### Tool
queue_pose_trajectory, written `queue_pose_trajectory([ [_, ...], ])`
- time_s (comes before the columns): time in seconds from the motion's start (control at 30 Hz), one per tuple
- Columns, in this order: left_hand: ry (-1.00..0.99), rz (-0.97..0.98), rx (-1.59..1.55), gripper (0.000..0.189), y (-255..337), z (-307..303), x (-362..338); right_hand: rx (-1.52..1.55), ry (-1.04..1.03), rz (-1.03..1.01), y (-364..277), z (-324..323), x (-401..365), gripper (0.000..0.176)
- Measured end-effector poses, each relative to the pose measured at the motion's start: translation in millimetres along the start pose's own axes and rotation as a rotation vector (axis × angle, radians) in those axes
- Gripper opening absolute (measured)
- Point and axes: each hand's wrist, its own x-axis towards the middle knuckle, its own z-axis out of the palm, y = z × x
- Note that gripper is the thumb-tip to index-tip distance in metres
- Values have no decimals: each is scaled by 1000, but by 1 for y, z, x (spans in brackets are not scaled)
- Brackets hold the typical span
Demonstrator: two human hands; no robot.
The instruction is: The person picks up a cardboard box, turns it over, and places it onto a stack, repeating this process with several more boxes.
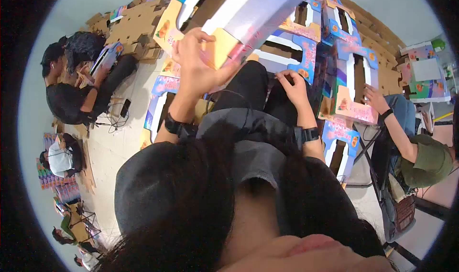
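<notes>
A printed cardboard box (248, 21) in lilac, blue and yellow is raised and tilted in front of me, its top cut off by the frame. My left hand (197, 64) grips its near end, with the thumb along the lower edge and fingers at the yellow panel. Above my right thigh, my right hand (292, 86) has loosely bent fingers that are apart, and I see nothing in it. It is near a blue-edged box (308, 57) with a long cut-out. Both wrists wear black bands.
More printed boxes (354, 83) stack up at the right, where a co-worker's hand (375, 99) touches one. Another box (160, 100) stands by my left forearm. A seated co-worker (71, 85) handles a box at the left. Brown cardboard (138, 26) lies behind.
</notes>
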Motion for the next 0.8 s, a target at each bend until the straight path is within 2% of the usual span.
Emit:
queue_pose_trajectory([
  [0.03,12,83,25,66,2,0,-8,101,-45,19,-6,1,-6,23],
  [0.07,-23,84,18,66,3,-1,-16,156,-172,37,-8,0,-9,37],
  [0.17,-24,97,42,65,14,3,-35,364,-263,-64,-51,18,-28,61],
  [0.27,-75,75,21,64,19,11,-56,515,-271,-14,-70,40,-42,80],
  [0.37,-98,51,14,65,28,18,-74,559,-154,268,-88,56,-61,84],
  [0.4,-86,34,-3,65,34,20,-83,532,-73,227,-83,64,-64,75],
  [0.5,-118,-22,-30,65,52,21,-98,605,-141,329,-56,63,-59,96],
  [0.53,-128,-24,-11,65,54,22,-102,626,-127,269,-51,65,-58,85],
  [0.6,-202,-1,78,72,55,22,-107,739,-123,307,-41,69,-58,77],
  [0.67,-245,32,30,82,49,18,-105,870,-140,349,-38,65,-58,68],
  [0.7,-263,51,4,87,47,15,-100,890,-144,368,-35,62,-56,69],
  [0.73,-376,18,-17,98,42,7,-95,910,-147,390,-28,59,-55,70],
  [0.8,-258,81,91,101,31,-6,-80,977,-137,388,-8,55,-54,74],
])
